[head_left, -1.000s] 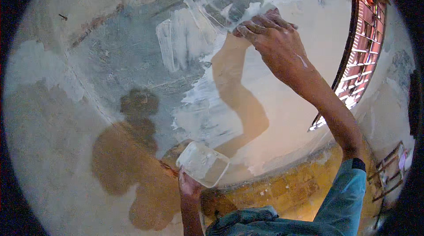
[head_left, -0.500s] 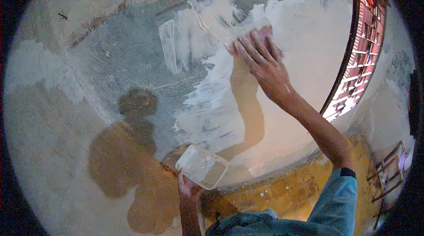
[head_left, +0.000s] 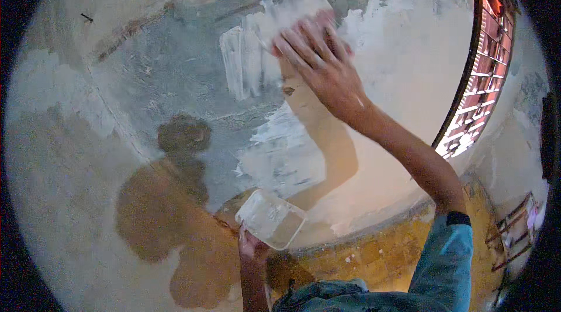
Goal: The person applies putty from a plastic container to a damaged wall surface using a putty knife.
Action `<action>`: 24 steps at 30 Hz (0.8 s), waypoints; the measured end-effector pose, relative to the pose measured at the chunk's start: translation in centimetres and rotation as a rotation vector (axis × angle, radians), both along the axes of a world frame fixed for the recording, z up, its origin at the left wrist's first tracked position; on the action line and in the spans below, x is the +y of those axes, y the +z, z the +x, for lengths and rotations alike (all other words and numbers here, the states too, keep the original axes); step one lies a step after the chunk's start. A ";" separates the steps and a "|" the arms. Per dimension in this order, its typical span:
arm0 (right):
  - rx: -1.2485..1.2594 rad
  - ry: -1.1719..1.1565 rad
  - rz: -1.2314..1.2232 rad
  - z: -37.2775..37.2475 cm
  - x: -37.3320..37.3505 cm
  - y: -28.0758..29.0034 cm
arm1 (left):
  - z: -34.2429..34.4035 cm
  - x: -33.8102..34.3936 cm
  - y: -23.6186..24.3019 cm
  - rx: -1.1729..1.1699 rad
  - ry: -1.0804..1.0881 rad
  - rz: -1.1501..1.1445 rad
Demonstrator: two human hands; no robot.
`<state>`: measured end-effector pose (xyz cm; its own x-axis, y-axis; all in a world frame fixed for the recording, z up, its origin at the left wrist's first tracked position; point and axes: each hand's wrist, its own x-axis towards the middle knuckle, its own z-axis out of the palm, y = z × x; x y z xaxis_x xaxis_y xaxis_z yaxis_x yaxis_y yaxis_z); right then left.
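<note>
My right hand (head_left: 318, 66) is raised against the wall (head_left: 163, 72), fingers bent over what looks like a flat pale spreader (head_left: 301, 8), blurred and partly hidden by them. It lies on white filler smeared over the grey patch at the upper middle. Below, my left hand (head_left: 252, 246) grips the lower left side of a translucent plastic tub (head_left: 270, 218) holding white paste. The smooth white coating (head_left: 409, 78) covers the wall to the right of my right hand, and shadows of my arm and body fall on the surface.
A barred window (head_left: 479, 84) with a dark frame curves along the right. A ladder-like frame (head_left: 508, 230) is at the lower right, near a yellow tiled floor (head_left: 345, 259) below the wall. A small dark nail or hook (head_left: 86, 17) sticks out at the upper left.
My right hand has swept leftward along the wall, dipping and then rising, with the pale spreader. My left hand and the tub have shifted only slightly.
</note>
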<state>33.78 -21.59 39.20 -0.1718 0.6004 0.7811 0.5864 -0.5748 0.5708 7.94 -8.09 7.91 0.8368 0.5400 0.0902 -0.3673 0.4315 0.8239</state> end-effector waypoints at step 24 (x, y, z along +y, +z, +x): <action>0.121 -0.149 -0.172 1.8 -9.1 -5.2 | 0.1 3.1 -2.1 -0.004 0.038 -0.269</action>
